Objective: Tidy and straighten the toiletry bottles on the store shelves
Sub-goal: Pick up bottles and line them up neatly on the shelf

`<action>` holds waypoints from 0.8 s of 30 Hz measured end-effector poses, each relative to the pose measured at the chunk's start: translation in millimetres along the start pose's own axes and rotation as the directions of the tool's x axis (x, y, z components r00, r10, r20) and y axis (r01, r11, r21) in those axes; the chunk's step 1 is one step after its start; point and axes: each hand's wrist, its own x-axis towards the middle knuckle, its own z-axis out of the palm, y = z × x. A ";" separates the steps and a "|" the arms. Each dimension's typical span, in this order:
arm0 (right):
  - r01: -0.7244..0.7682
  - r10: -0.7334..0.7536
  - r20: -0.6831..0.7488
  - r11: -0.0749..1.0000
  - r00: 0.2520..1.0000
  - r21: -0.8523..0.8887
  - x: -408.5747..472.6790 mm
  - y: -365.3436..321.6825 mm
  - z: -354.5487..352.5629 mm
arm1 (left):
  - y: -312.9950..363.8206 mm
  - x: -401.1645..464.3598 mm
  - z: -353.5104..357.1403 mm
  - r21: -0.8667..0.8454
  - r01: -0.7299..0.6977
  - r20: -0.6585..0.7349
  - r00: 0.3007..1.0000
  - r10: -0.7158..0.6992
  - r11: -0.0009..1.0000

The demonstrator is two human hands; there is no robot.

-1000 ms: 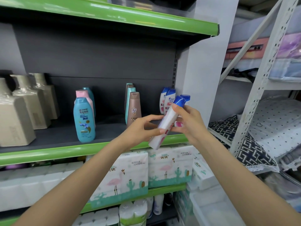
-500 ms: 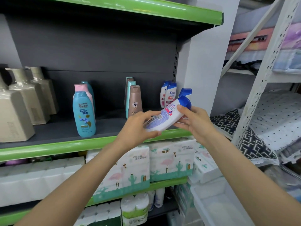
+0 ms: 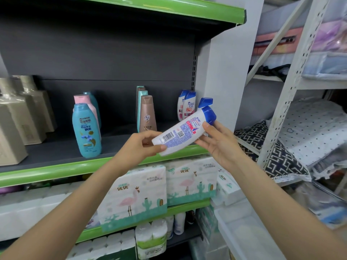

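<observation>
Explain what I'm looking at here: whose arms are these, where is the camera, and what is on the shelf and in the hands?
No machine here: a person wears a wide-angle camera on the head, looking forward and down, so the two bare arms reaching in from below are their own. The left hand grips the base of a white plastic shampoo bottle with a blue cap, held tilted, its barcode side towards the camera. The right hand holds it near the cap end, fingers against the bottle. Behind stands a dark shelf with a green front edge. On it are beige square bottles, a tall teal bottle with a pink one behind, a brown tube-shaped bottle and two more white blue-capped bottles. Below lie tissue packs printed with flamingos.
</observation>
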 end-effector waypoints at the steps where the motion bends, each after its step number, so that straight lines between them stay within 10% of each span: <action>1: -0.002 0.002 -0.014 1.000 1.000 -0.024 1.1 0.2 -0.7 | -0.8 -0.3 1.7 0.010 -0.020 -0.023 1.000 0.020 1.000; 17: -0.148 0.140 -0.242 0.989 0.960 -0.017 16.8 1.7 13.4 | 2.0 1.5 12.6 0.204 -0.143 -0.219 0.957 0.188 0.968; 24: -0.051 0.057 -0.223 0.998 0.973 0.033 16.9 2.1 13.0 | -1.2 3.5 6.6 0.015 -0.038 -0.116 0.992 0.040 0.999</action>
